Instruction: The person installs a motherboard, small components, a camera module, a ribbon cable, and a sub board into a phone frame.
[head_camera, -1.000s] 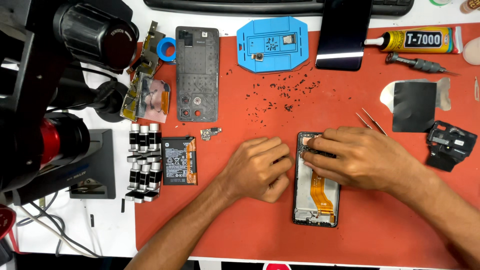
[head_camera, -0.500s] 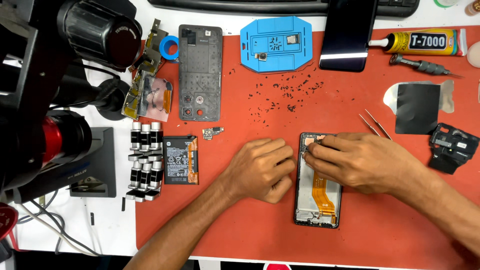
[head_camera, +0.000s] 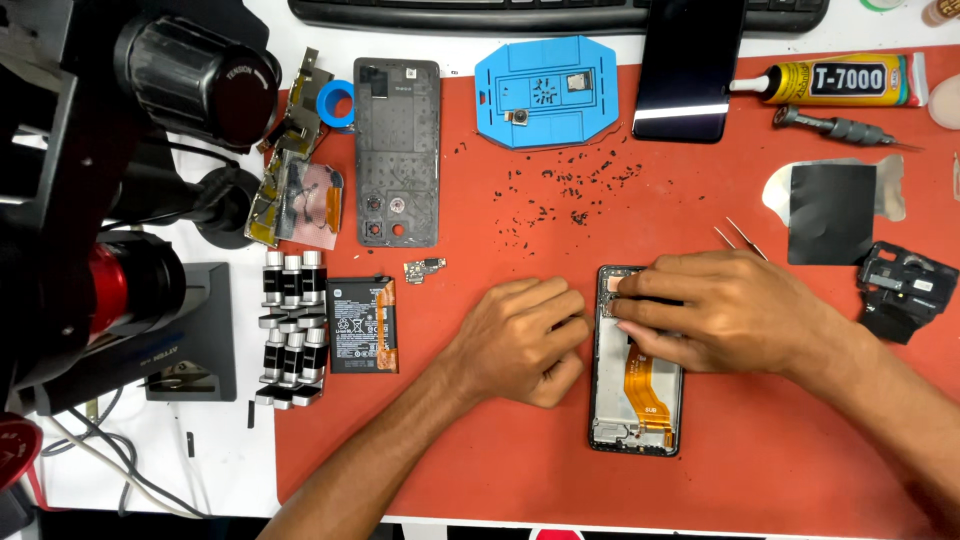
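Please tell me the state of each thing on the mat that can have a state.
Opened phone frame: back off, orange flex cable exposed.
Left hand: curled, against the frame's edge.
Right hand: fingertips pressing the frame's top.
Battery: removed, lying flat.
Back cover: detached.
Glue tube: lying down.

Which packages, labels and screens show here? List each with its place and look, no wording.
Glue tube: top right, lying flat, yellow with black label.
Phone screen: top, beside the tube, dark glass rectangle.
Battery: left of the left hand, black with white label.

right hand (head_camera: 725, 310) fingers (head_camera: 635, 287) shifted slightly on phone frame (head_camera: 637, 400)
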